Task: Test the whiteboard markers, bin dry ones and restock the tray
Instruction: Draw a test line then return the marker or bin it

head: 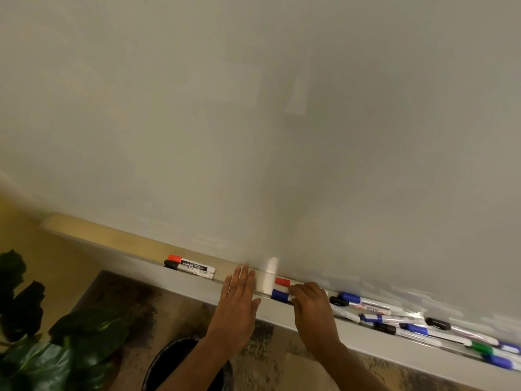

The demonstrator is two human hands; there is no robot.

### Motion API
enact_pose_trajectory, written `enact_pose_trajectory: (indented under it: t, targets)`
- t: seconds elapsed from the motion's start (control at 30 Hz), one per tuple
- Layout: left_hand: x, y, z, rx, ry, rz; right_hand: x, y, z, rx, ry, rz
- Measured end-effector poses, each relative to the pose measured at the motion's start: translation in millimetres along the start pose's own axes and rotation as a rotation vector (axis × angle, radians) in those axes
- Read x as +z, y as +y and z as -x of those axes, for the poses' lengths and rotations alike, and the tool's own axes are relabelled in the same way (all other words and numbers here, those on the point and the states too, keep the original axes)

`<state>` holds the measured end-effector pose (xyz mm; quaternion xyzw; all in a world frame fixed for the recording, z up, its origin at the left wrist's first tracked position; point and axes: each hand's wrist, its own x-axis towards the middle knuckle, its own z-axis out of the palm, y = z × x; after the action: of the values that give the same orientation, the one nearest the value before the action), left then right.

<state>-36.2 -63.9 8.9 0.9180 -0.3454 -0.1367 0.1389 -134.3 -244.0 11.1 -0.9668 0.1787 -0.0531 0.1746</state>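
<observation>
The right hand curls its fingers over the barrel of a blue marker in the tray, with the cap poking out left of the fingertips. A red marker lies just behind it. The left hand rests flat on the tray's front edge, fingers straight and together.

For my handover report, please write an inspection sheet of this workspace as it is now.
Surface: long grey metal tray under white whiteboard.
Job's things: red-capped and black-capped marker pair left; red-capped marker and blue-capped marker mid-tray; heap of mixed markers right; dark round bin below.
Clutter: nothing seen.
Grips: left hand flat on tray, open; right hand curled on blue-capped marker.
Cables: nothing seen.
Surroundings: green leafy plant, patterned carpet.
</observation>
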Motion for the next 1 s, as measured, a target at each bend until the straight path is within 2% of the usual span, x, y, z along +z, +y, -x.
enact_pose_trajectory:
  t: [0.33, 0.4, 0.53, 0.67, 0.77, 0.83, 0.93, 1.0]
  targets:
    - [-3.5, 5.7, -5.8, 0.012, -0.014, 0.079, 6.1, -1.7, -13.1, -0.041, -0.077, 0.058]
    - [-2.0, 6.8, -5.2, 0.051, 0.026, 0.115, 5.6, -4.4, -15.3, -0.039, -0.088, 0.076]
    - [-5.0, 11.2, -5.0, 0.01, 0.124, 0.252, 13.6, -3.8, -16.4, -0.023, -0.045, 0.073]
    - [-22.8, 24.3, -3.0, -0.108, 0.253, 0.487, 8.2, -11.9, -16.2, -0.096, 0.167, -0.11]
    - [-43.5, 36.4, -2.5, -0.194, 0.278, 0.701, -7.5, -29.1, -15.2, -0.072, 0.297, -0.22]
    - [-58.8, 44.4, -2.6, -0.202, 0.269, 0.813, -21.2, -40.9, -16.1, 0.001, 0.32, -0.352]
    - [-80.9, 60.1, -1.8, -0.16, 0.25, 0.949, -57.2, -59.3, -12.4, 0.157, 0.265, -0.649]
    - [-96.8, 75.2, 0.1, -0.149, 0.228, 1.036, -84.8, -70.2, -9.1, 0.179, 0.244, -0.781]
